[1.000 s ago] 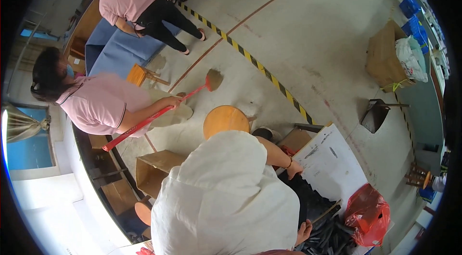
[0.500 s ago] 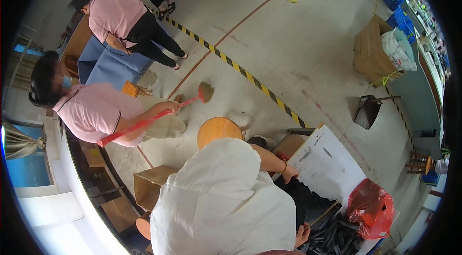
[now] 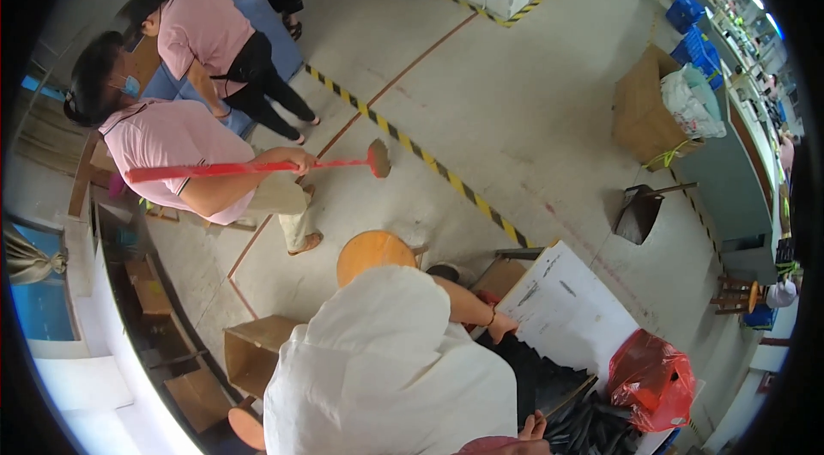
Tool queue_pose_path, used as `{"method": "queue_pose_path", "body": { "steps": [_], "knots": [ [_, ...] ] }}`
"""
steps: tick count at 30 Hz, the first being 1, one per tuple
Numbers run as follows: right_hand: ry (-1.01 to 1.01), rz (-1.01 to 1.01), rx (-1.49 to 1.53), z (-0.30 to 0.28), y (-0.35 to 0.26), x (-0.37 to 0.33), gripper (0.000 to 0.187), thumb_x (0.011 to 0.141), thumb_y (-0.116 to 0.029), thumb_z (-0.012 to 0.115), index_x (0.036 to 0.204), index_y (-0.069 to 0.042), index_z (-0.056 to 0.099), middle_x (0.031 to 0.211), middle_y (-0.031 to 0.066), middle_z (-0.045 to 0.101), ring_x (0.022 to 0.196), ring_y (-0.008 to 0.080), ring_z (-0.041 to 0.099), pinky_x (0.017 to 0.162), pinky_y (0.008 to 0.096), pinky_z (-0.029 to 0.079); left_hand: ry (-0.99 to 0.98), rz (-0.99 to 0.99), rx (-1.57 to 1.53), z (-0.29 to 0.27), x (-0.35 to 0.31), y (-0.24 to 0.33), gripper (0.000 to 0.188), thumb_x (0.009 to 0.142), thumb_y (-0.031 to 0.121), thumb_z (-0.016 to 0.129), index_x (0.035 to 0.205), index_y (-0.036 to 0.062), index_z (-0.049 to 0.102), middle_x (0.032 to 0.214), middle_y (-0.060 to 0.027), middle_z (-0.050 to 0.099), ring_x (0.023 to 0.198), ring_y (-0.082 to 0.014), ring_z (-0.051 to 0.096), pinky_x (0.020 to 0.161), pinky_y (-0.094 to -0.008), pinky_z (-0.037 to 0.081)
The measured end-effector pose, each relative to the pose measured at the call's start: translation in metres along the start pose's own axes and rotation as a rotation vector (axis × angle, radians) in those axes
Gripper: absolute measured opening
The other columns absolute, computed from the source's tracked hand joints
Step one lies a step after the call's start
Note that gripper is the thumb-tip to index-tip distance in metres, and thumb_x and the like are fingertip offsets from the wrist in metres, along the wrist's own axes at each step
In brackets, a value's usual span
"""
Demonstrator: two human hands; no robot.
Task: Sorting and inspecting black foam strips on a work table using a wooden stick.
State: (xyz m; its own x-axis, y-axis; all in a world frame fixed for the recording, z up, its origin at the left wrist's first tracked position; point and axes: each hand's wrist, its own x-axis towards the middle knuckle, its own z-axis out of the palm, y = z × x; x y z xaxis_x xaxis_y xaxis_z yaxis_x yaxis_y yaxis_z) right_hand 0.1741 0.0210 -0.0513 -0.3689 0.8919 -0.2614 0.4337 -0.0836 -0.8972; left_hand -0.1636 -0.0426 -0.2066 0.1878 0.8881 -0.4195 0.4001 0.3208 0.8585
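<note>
A wide white sleeve fills the lower middle, and from it my left forearm reaches right. My left hand [image 3: 500, 327] is down at the near end of a heap of black strips [image 3: 549, 376], its fingers bent and their tips hidden among the black material. Lower down, my right hand [image 3: 533, 427] shows only its fingers, curled at the heap's near edge beside a thin wooden strip [image 3: 573, 397]. What either hand grips does not show. A white board with dark marks [image 3: 566, 296] lies beyond the heap, and a red plastic bag [image 3: 652, 379] sits at its right.
To the left, a person in pink holds a red-handled broom [image 3: 257, 168]; another bends over blue sheeting [image 3: 270, 26]. A round wooden stool [image 3: 374, 256] and an open cardboard box [image 3: 256, 360] stand close by. A dustpan [image 3: 639, 213] and large carton [image 3: 644, 112] are at right.
The view has shifted slightly. The person with the broom has raised its handle nearly level and stands more upright. My hands stay at the black heap with little visible movement.
</note>
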Motion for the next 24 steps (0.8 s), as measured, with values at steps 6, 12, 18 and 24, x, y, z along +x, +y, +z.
{"method": "queue_pose_path", "body": {
  "steps": [6,12,18,24],
  "knots": [
    [0.001,0.256,0.001,0.011,-0.064,-0.023,0.041,0.093,-0.023,0.062,0.13,-0.011,0.05,0.123,0.0071,0.056,0.106,0.0212,0.05,0.088,0.0348,0.043,-0.142,0.01,0.205,-0.022,0.006,0.001,0.071,0.061,0.019,0.082,0.123,0.0097,0.049,0.105,-0.0195,0.062,0.103,-0.0353,0.059,0.085,-0.0424,0.046],
    [0.039,0.222,-0.003,0.006,-0.072,-0.016,0.04,0.092,-0.024,0.062,0.128,-0.01,0.051,0.121,0.0075,0.057,0.104,0.0214,0.051,0.087,0.0351,0.044,0.341,0.144,0.309,-0.222,-0.019,0.005,0.071,0.068,0.031,0.076,0.125,-0.0012,0.048,0.105,-0.0208,0.063,0.099,-0.0323,0.06,0.083,-0.0417,0.048],
    [0.07,0.198,-0.018,0.007,-0.051,-0.025,0.038,0.092,-0.024,0.062,0.127,-0.01,0.052,0.12,0.008,0.057,0.103,0.0216,0.051,0.086,0.0354,0.044,1.512,-0.347,0.225,-0.542,-0.208,0.016,0.059,0.076,0.028,0.069,0.119,-0.005,0.046,0.111,-0.0223,0.062,0.103,-0.0352,0.061,0.085,-0.0395,0.05],
    [0.095,0.203,-0.037,0.014,-0.038,-0.026,0.037,0.092,-0.024,0.062,0.125,-0.009,0.054,0.118,0.0085,0.058,0.101,0.0219,0.052,0.086,0.0358,0.044,2.049,-0.178,-0.349,-0.584,-0.338,0.06,0.06,0.074,0.007,0.06,0.123,-0.0153,0.032,0.073,-0.0218,0.066,0.061,-0.0263,0.067,0.056,-0.0329,0.054]
  ]
}}
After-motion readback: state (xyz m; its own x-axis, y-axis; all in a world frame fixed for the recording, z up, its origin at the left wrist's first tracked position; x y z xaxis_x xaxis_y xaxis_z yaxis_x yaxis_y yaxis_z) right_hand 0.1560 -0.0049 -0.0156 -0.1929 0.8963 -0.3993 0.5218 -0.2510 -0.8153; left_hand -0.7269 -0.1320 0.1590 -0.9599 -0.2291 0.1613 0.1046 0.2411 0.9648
